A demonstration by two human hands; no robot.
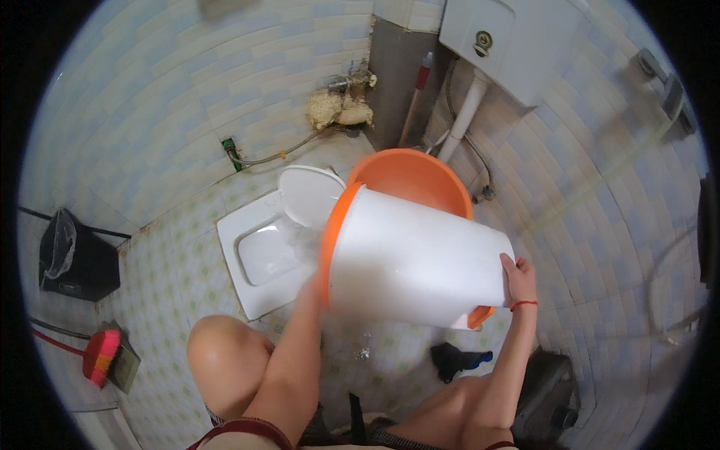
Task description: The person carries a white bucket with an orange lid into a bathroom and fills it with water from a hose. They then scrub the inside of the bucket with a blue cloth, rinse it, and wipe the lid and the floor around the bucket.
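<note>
A white plastic bucket with an orange rim (416,253) lies tipped on its side in the air, its mouth turned left toward the squat toilet (229,236). My right hand (522,279) grips the bucket's base edge, thumb on the upper side. At the lower part of the rim is my left hand (313,295), blurred, its fingers hidden behind the bucket. Something clear and blurred (304,239) shows between the mouth and the toilet bowl; it looks like pouring water. The toilet's white lid (311,194) stands raised. Behind the bucket sits an orange basin (413,174).
Left, a black bin with a bag (84,264) stands by the wall; a broom (101,357) and dustpan (125,365) are below it. Dark cloth (453,360) lies on the tiled floor. A white cistern (506,45) and pipe (464,118) are on the wall.
</note>
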